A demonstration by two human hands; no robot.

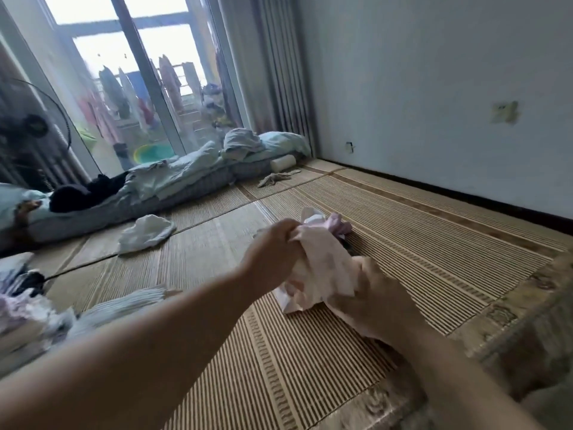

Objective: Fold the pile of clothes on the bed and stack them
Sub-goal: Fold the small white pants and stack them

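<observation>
Both hands grip a pale pink garment (322,259) just above the woven mat (403,243) — left hand (273,252) bunching its top edge, right hand (375,293) clutching the lower end — seemingly to stretch it for folding, a white cloth (145,232) lying well left of it.

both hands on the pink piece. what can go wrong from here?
1. The pink garment is bunched between the left hand and the right hand, not spread out. A fold started like this would likely come out lumpy and crooked.
2. A lilac bit pokes out behind it. I cannot tell if it is a second piece; if so, it might drop or get folded in.
3. The white garment lies apart on the mat and could be missed.
</observation>
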